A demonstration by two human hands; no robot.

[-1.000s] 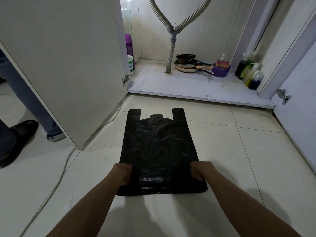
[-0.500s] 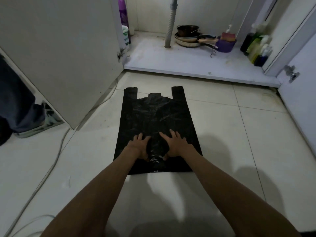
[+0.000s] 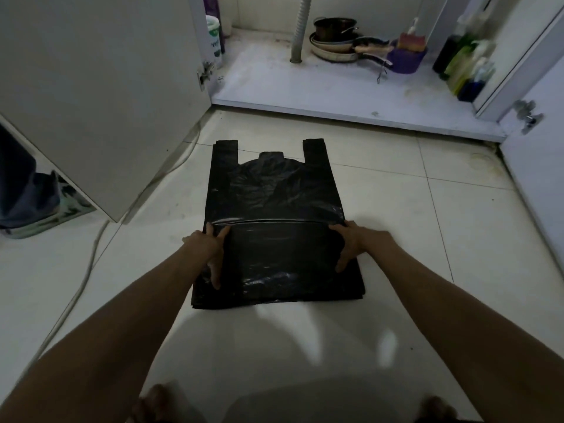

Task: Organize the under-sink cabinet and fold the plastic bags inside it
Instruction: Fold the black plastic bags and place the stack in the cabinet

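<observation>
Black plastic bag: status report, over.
Hands flat: left hand and right hand on black plastic bag side edges, at fold line. Bag on floor tiles, handles toward cabinet. Nothing else on it.

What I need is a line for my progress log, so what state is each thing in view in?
black plastic bag: flat on the floor, near end folded over to its middle.
left hand: open, pressing the fold's left side.
right hand: open, pressing the fold's right side.
left cabinet door: swung open.
right cabinet door: swung open.
pans: stacked inside the cabinet.
bottles: upright in the cabinet's right corner.
</observation>
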